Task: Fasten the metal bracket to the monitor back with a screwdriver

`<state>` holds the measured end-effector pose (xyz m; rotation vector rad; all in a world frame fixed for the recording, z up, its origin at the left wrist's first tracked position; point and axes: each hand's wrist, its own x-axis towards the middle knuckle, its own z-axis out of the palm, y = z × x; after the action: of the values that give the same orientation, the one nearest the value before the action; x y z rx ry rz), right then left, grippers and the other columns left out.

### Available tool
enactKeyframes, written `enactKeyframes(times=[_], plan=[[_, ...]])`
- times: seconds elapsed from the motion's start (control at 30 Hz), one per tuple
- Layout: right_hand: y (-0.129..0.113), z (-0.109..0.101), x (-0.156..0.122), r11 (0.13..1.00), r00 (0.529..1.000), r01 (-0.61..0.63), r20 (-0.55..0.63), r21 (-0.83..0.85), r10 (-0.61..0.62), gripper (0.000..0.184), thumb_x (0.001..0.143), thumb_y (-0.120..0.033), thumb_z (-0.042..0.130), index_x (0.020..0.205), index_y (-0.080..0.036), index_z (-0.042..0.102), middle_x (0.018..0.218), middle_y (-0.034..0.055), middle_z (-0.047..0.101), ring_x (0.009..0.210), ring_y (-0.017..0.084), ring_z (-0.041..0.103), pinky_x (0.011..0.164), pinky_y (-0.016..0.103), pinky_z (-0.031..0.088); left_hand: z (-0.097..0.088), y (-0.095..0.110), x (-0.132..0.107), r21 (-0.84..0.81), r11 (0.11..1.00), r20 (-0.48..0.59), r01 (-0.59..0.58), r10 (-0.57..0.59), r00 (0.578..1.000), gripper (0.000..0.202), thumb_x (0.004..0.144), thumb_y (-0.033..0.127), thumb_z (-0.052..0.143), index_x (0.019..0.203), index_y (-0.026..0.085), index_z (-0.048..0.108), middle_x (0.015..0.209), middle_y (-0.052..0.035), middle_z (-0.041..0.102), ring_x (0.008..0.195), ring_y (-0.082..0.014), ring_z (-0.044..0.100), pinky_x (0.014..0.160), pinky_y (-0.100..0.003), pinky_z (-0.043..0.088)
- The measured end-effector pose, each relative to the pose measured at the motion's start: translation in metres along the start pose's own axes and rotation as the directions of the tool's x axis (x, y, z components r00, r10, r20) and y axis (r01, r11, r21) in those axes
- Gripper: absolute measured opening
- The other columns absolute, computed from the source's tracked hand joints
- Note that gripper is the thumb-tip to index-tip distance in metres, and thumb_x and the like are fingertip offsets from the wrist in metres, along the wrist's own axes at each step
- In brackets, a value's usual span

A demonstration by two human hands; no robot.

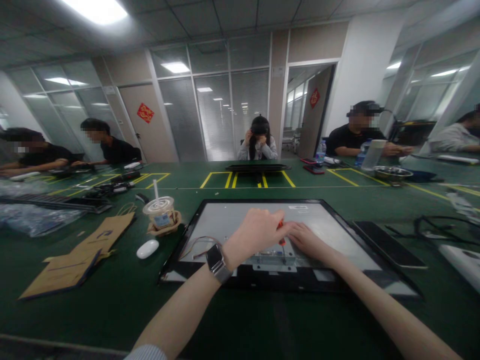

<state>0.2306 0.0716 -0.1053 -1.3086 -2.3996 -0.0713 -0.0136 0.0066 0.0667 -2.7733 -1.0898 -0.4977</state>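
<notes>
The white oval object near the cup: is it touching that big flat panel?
Apart: in the head view, a strip of green table shows between the white oval object and the black-rimmed flat panel.

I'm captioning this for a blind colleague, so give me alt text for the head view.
A person's left hand holds a red screwdriver over a metal bracket on a black-framed panel, the right hand close beside it. A lidded cup and white mouse sit to the left on the green table.

One screwdriver (282, 242), one cup (162, 215), two red signs (145, 113)
</notes>
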Motion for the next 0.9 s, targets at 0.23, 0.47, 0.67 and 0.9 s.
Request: enactKeyframes(times=[0.23, 0.47, 0.67, 0.9], plan=[[-0.002, -0.002, 0.000, 1.000, 1.000, 0.012, 0.005, -0.010, -0.012, 0.042, 0.097, -0.019, 0.040, 0.130, -0.027, 0.065, 0.135, 0.0088, 0.065, 0.126, 0.026, 0.056, 0.107, 0.049, 0.043, -0.010, 0.005, -0.006, -0.147, 0.987, 0.006, -0.059, 0.061, 0.998, 0.031, 0.102, 0.023, 0.032, 0.099, 0.016, 0.062, 0.100, -0.0063, 0.065, 0.076, -0.0170, 0.060, 0.066, -0.030, 0.041], [-0.003, -0.001, 0.000, 1.000, 1.000, -0.004, 0.018, -0.014, 0.005, 0.039, 0.095, -0.017, 0.040, 0.121, -0.022, 0.069, 0.124, 0.0134, 0.070, 0.118, 0.029, 0.061, 0.103, 0.051, 0.046, 0.007, -0.001, 0.003, -0.302, 0.945, -0.055, -0.127, 0.116, 0.992, 0.032, 0.105, 0.034, 0.040, 0.100, 0.016, 0.065, 0.089, -0.0044, 0.069, 0.078, -0.0172, 0.062, 0.072, -0.028, 0.043], [-0.004, 0.000, 0.000, 1.000, 1.000, -0.011, 0.000, -0.027, 0.011, 0.043, 0.095, -0.017, 0.040, 0.128, -0.024, 0.066, 0.133, 0.0115, 0.066, 0.124, 0.029, 0.058, 0.106, 0.052, 0.044, 0.000, 0.002, -0.002, -0.220, 0.972, -0.078, -0.079, 0.063, 0.995, 0.038, 0.104, 0.034, 0.036, 0.092, 0.014, 0.066, 0.094, -0.0065, 0.060, 0.076, -0.0167, 0.058, 0.067, -0.028, 0.044], [-0.003, -0.001, 0.000, 0.999, 1.000, 0.014, 0.023, -0.036, -0.013, 0.039, 0.095, -0.016, 0.041, 0.120, -0.024, 0.070, 0.131, 0.0119, 0.067, 0.126, 0.029, 0.057, 0.105, 0.052, 0.045, 0.004, 0.001, 0.001, -0.355, 0.925, -0.077, -0.138, 0.118, 0.990, 0.034, 0.105, 0.027, 0.033, 0.107, 0.012, 0.064, 0.106, -0.0091, 0.059, 0.089, -0.0173, 0.060, 0.082, -0.029, 0.048]])
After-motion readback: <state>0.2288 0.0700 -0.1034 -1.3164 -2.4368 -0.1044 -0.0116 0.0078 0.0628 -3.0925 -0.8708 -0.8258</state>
